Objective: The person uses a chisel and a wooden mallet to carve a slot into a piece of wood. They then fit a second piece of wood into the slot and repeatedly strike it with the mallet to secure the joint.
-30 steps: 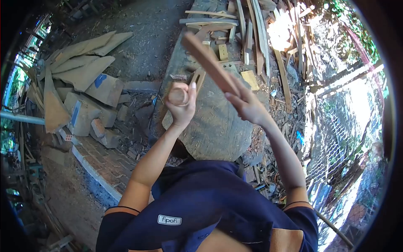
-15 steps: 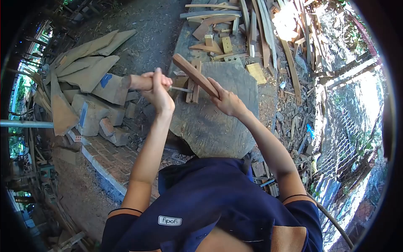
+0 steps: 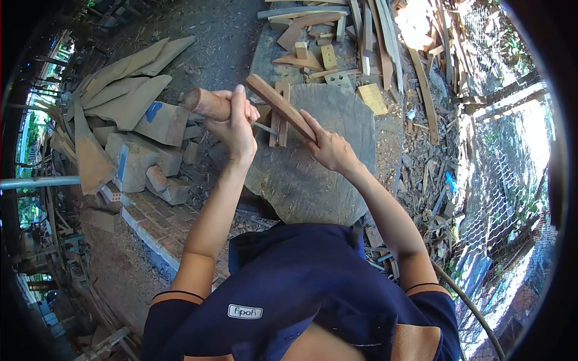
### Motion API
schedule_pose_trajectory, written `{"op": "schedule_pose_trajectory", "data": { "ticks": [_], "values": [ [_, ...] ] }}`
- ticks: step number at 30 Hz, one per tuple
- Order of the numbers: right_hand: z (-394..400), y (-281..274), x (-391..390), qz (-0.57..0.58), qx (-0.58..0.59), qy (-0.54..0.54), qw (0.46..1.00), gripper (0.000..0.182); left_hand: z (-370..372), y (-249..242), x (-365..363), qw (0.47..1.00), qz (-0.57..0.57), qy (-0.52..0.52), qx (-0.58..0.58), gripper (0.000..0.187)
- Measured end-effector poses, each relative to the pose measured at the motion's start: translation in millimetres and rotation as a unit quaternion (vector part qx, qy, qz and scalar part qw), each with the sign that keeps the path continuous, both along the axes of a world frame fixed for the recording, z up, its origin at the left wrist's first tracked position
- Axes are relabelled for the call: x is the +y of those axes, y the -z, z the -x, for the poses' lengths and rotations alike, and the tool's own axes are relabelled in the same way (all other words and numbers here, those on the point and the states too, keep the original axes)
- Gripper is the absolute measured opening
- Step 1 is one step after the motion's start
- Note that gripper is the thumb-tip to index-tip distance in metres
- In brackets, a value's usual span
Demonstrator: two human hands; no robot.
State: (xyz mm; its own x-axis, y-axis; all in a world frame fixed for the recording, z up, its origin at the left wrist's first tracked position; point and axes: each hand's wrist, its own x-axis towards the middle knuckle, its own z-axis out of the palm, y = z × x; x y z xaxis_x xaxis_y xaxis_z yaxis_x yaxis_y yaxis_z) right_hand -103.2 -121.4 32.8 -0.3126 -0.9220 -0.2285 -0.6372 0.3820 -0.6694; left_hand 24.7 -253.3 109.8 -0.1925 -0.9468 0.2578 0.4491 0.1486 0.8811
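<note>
On the chest of the navy shirt (image 3: 307, 265), in the head view, a white-edged label (image 3: 245, 311) reads "yody", upside down from here; its cuffs are trimmed in orange. The left hand (image 3: 235, 120) has its fingers wrapped round a thick, rounded wooden handle (image 3: 212, 106) with a worn, blunt end. A narrow grey metal blade (image 3: 262, 127) runs from it to a block (image 3: 283, 123) of light brown wood; whether its tip sits inside the block cannot be told. The right hand (image 3: 331, 148) has its fingers clamped on the near end of a straight, square-edged bar (image 3: 276, 104) of reddish wood, slanting above the block. The block lies on a dark, weathered bench (image 3: 319, 174) with a rough, rounded near edge. Beyond are a yellowish block with holes (image 3: 328, 57) and a flat yellow piece (image 3: 372, 100). Wire mesh (image 3: 497, 192) hangs at right.
</note>
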Motion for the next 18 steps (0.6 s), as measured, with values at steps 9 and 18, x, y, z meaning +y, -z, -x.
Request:
{"op": "schedule_pose_trajectory", "data": {
  "ticks": [9,18],
  "values": [
    [-0.9,1.9,0.9,0.014,0.004,-0.001,1.000,0.071,5.7,6.5,-3.3,0.999,0.019,0.013,-0.042,0.021],
    [-0.8,-1.1,0.4,0.005,0.004,-0.003,1.000,0.071,7.4,6.1,-5.9,1.000,0.009,0.011,-0.026,0.021]
  ]
}}
